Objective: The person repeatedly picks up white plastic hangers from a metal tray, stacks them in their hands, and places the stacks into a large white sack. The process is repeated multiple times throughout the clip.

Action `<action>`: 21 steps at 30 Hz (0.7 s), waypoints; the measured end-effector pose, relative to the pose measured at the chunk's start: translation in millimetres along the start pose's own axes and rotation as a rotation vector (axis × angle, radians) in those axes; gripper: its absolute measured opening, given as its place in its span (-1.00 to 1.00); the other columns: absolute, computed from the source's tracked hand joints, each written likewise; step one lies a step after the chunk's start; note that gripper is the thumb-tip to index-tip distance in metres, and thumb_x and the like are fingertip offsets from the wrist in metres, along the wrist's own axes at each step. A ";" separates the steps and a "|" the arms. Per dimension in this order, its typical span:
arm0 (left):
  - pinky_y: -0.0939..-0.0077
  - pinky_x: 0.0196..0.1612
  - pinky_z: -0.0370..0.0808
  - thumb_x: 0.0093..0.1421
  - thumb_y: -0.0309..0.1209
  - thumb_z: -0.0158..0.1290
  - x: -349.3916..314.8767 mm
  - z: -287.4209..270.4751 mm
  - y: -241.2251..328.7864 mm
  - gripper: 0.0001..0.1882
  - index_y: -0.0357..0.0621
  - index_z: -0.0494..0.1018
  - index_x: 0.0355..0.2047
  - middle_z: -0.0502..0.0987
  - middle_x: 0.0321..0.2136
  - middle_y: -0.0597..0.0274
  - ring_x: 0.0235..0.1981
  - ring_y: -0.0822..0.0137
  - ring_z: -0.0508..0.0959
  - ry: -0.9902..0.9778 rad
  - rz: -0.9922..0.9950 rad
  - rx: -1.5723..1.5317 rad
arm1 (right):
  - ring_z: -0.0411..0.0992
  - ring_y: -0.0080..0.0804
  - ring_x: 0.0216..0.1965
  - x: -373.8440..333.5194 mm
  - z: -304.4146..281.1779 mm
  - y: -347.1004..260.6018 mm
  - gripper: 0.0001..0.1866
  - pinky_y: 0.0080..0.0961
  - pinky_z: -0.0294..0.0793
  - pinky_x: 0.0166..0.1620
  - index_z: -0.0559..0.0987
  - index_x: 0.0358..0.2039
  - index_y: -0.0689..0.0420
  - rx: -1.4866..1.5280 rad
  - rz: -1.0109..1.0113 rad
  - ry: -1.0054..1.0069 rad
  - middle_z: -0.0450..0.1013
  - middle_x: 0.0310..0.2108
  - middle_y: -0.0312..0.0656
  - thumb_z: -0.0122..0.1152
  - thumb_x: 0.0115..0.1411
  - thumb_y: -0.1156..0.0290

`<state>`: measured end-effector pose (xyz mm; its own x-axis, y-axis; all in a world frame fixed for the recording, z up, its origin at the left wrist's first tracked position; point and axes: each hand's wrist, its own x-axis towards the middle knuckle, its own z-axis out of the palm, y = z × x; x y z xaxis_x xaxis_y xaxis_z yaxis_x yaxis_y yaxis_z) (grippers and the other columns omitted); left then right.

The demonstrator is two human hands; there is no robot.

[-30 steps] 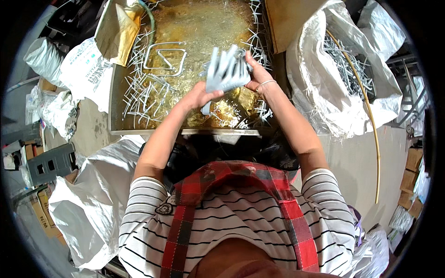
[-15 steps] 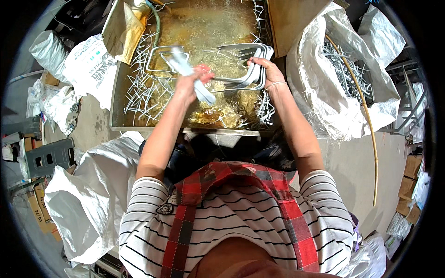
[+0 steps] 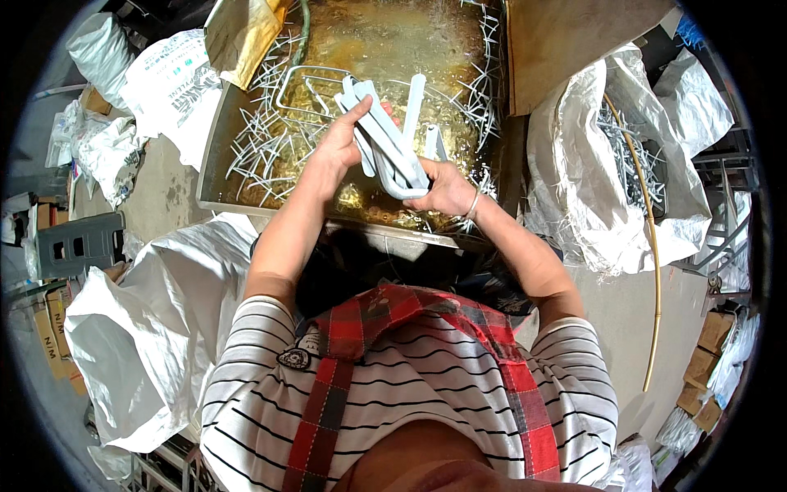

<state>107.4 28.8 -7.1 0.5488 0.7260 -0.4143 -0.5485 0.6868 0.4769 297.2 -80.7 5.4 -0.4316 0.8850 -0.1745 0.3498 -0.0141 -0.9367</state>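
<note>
Over a metal trough (image 3: 211,156) holding yellowish, rippling water, both my hands grip a bundle of pale grey U-shaped strips (image 3: 385,135). My left hand (image 3: 340,141) is closed round the upper left part, its thumb lying across the front strip. Lower down, my right hand (image 3: 449,189) is closed on the rounded bend. Arms of the strips fan out upward, one standing apart to the right. Beside my left hand, a thin grey frame (image 3: 283,92) with rounded corners rests in the trough. My fingers hide how many strips are in the bundle.
Thin pale sticks (image 3: 254,156) lie heaped along the trough's sides. To the right, a white sack (image 3: 566,176) holds more sticks, with a bamboo pole (image 3: 653,271) leaning over it. Left stand a white sack (image 3: 172,98), an opened white bag (image 3: 147,328) and a grey plastic stool (image 3: 80,244).
The strips, earlier spread between my two hands, are now gathered in one slanting bundle. My right hand has come down and inward to its lower bend; the view has shifted slightly.
</note>
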 end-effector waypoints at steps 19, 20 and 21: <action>0.37 -0.30 0.52 0.04 -0.44 0.12 -6.0 34.7 -24.6 -0.76 -0.28 0.42 -0.28 0.50 -0.44 0.12 -0.39 0.26 0.54 0.077 0.108 0.296 | 0.38 -0.02 -0.43 8.1 5.6 7.4 -0.72 -0.26 0.33 -0.35 0.26 -0.31 0.24 -0.294 -0.048 0.282 0.35 -0.51 0.11 -0.07 0.21 0.24; 0.38 -0.31 0.52 0.04 -0.44 0.12 -8.8 36.8 -25.3 -0.76 -0.27 0.42 -0.29 0.50 -0.44 0.13 -0.39 0.27 0.54 0.090 0.147 0.310 | 0.37 0.17 -0.43 10.3 8.5 12.1 -0.72 -0.15 0.34 -0.38 0.20 -0.33 0.26 -0.259 -0.115 0.280 0.34 -0.53 0.24 -0.07 0.19 0.29; 0.39 -0.32 0.52 0.04 -0.44 0.12 -7.4 34.8 -23.6 -0.74 -0.27 0.39 -0.26 0.49 -0.45 0.14 -0.42 0.27 0.55 0.060 0.125 0.302 | 0.38 0.13 -0.42 11.9 8.4 15.6 -0.71 -0.17 0.35 -0.35 0.23 -0.33 0.26 -0.238 -0.109 0.263 0.35 -0.52 0.21 -0.06 0.20 0.26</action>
<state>138.3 6.0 11.7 0.4459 0.8112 -0.3784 -0.3929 0.5572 0.7315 290.5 -74.2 -13.9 -0.2591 0.9652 0.0354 0.5108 0.1680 -0.8432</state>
